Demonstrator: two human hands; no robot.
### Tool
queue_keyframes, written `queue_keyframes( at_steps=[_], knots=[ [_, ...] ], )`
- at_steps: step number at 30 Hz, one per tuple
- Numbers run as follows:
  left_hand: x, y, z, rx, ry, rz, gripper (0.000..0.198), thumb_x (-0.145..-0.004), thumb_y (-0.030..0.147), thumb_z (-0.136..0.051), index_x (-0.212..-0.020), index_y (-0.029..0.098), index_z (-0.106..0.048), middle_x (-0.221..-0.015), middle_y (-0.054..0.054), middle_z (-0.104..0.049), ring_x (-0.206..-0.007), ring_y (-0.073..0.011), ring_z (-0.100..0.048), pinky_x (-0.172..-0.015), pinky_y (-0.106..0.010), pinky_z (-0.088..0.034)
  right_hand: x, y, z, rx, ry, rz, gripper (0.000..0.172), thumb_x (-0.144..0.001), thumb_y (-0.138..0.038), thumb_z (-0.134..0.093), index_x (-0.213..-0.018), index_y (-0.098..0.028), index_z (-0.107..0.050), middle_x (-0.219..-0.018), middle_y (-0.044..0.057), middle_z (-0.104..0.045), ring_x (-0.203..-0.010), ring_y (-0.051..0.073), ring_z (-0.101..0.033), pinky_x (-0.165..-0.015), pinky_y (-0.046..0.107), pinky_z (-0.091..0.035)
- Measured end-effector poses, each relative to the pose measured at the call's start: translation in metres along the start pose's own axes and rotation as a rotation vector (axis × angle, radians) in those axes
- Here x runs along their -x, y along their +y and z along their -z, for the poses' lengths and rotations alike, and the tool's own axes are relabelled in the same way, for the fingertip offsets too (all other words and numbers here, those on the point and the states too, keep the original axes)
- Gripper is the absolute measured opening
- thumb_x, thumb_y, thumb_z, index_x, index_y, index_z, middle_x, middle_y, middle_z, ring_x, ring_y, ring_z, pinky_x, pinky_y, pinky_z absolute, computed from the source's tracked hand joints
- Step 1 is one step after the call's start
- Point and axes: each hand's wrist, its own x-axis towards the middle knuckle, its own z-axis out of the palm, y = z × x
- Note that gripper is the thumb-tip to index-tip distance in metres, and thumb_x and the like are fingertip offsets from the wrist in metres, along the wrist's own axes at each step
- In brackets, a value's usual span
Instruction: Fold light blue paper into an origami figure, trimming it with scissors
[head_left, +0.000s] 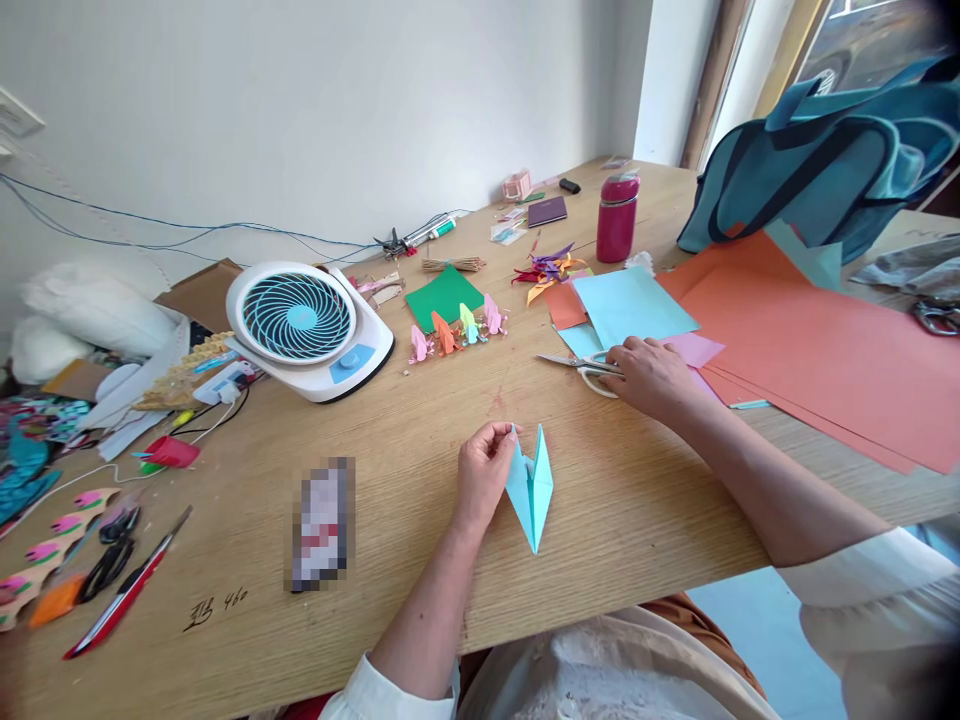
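Observation:
My left hand (pixel 484 470) pinches one tip of a light blue folded paper shape (pixel 531 487) that lies near the table's front edge. To its upper right, my right hand (pixel 651 375) rests curled over the white handles of a pair of scissors (pixel 581 365) lying on the wooden table (pixel 390 470), blades pointing left. Just beyond that hand lie a light blue sheet (pixel 630 305) and a pink sheet (pixel 697 349).
Several small folded paper figures (pixel 457 332) stand before a green sheet (pixel 442 295). A white desk fan (pixel 304 325) sits at the left, large orange sheets (pixel 817 350) and a teal bag (pixel 817 160) at the right, a magenta bottle (pixel 616 217) behind. Scissors and cutters (pixel 112 570) lie far left.

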Motion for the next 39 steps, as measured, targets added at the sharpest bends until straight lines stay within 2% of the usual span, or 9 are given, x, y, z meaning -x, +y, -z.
queue_keyframes(
  at_steps=[6, 9, 11, 14, 16, 19, 24, 28, 39],
  knots=[
    [0.000, 0.006, 0.002, 0.152, -0.001, 0.002, 0.018, -0.083, 0.033, -0.060, -0.080, 0.016, -0.065, -0.079, -0.003, -0.069, -0.077, -0.0145, -0.063, -0.072, -0.025, -0.049, 0.001, -0.018, 0.013, -0.075, -0.010, 0.036, 0.021, -0.093, -0.033, -0.049, -0.096, -0.016, -0.062, -0.086, 0.012, -0.067, -0.077, 0.025, -0.061, -0.065, 0.033, -0.039],
    [0.000, 0.006, 0.004, 0.218, 0.011, 0.029, 0.019, -0.083, 0.034, -0.062, -0.084, 0.017, -0.068, -0.076, -0.002, -0.068, -0.075, -0.0133, -0.063, -0.073, -0.024, -0.048, 0.003, -0.029, 0.019, -0.343, -0.010, 0.083, 0.024, -0.095, -0.037, -0.048, -0.101, -0.018, -0.060, -0.083, 0.007, -0.068, -0.070, 0.021, -0.060, -0.061, 0.030, -0.038],
    [0.000, 0.006, 0.007, 0.243, 0.005, 0.041, 0.018, -0.083, 0.033, -0.063, -0.085, 0.017, -0.070, -0.075, -0.001, -0.067, -0.074, -0.0121, -0.062, -0.071, -0.022, -0.047, 0.004, -0.036, 0.022, -0.514, -0.020, 0.182, 0.021, -0.091, -0.039, -0.053, -0.096, -0.020, -0.061, -0.086, 0.006, -0.067, -0.071, 0.018, -0.059, -0.062, 0.028, -0.039],
    [0.000, 0.009, 0.014, 0.225, -0.060, 0.040, 0.019, -0.083, 0.033, -0.063, -0.084, 0.016, -0.071, -0.074, -0.002, -0.067, -0.071, -0.0113, -0.061, -0.068, -0.021, -0.046, 0.007, -0.042, 0.023, -0.593, -0.078, 0.321, 0.018, -0.088, -0.036, -0.056, -0.083, -0.020, -0.060, -0.078, 0.003, -0.063, -0.064, 0.015, -0.053, -0.060, 0.026, -0.038],
    [0.000, 0.012, 0.018, 0.186, -0.134, 0.029, 0.019, -0.082, 0.033, -0.064, -0.084, 0.016, -0.072, -0.076, -0.003, -0.069, -0.072, -0.0124, -0.062, -0.068, -0.022, -0.047, 0.009, -0.043, 0.022, -0.595, -0.106, 0.397, 0.017, -0.088, -0.036, -0.056, -0.080, -0.020, -0.059, -0.071, 0.002, -0.061, -0.061, 0.015, -0.050, -0.059, 0.027, -0.036],
    [0.001, 0.017, 0.026, 0.160, -0.211, 0.003, 0.021, -0.082, 0.033, -0.065, -0.084, 0.014, -0.073, -0.080, -0.006, -0.071, -0.075, -0.0146, -0.064, -0.072, -0.025, -0.050, 0.010, -0.044, 0.022, -0.561, -0.087, 0.535, 0.017, -0.088, -0.036, -0.057, -0.086, -0.020, -0.062, -0.077, 0.004, -0.065, -0.070, 0.017, -0.056, -0.067, 0.029, -0.037],
    [0.001, 0.020, 0.035, 0.003, -0.200, -0.065, 0.020, -0.086, 0.030, -0.062, -0.087, 0.015, -0.075, -0.073, -0.003, -0.069, -0.067, -0.0123, -0.061, -0.067, -0.024, -0.048, 0.012, -0.044, 0.030, -0.503, -0.071, 0.662, 0.020, -0.087, -0.036, -0.058, -0.098, -0.021, -0.065, -0.086, 0.007, -0.067, -0.079, 0.019, -0.060, -0.081, 0.034, -0.037],
    [0.002, 0.021, 0.040, -0.092, -0.136, -0.095, 0.015, -0.085, 0.025, -0.061, -0.084, 0.018, -0.075, -0.074, -0.001, -0.071, -0.066, -0.0123, -0.065, -0.064, -0.022, -0.049, 0.013, -0.045, 0.038, -0.432, -0.045, 0.682, 0.018, -0.088, -0.036, -0.056, -0.095, -0.022, -0.064, -0.088, 0.007, -0.067, -0.081, 0.021, -0.059, -0.086, 0.037, -0.036],
    [0.004, 0.022, 0.049, -0.159, -0.129, -0.106, 0.015, -0.085, 0.023, -0.062, -0.085, 0.019, -0.076, -0.072, -0.001, -0.071, -0.069, -0.0129, -0.064, -0.065, -0.021, -0.048, 0.009, -0.036, 0.038, -0.347, -0.021, 0.642, 0.018, -0.087, -0.038, -0.057, -0.094, -0.025, -0.067, -0.089, 0.008, -0.070, -0.086, 0.023, -0.060, -0.088, 0.039, -0.036]
  ],
)
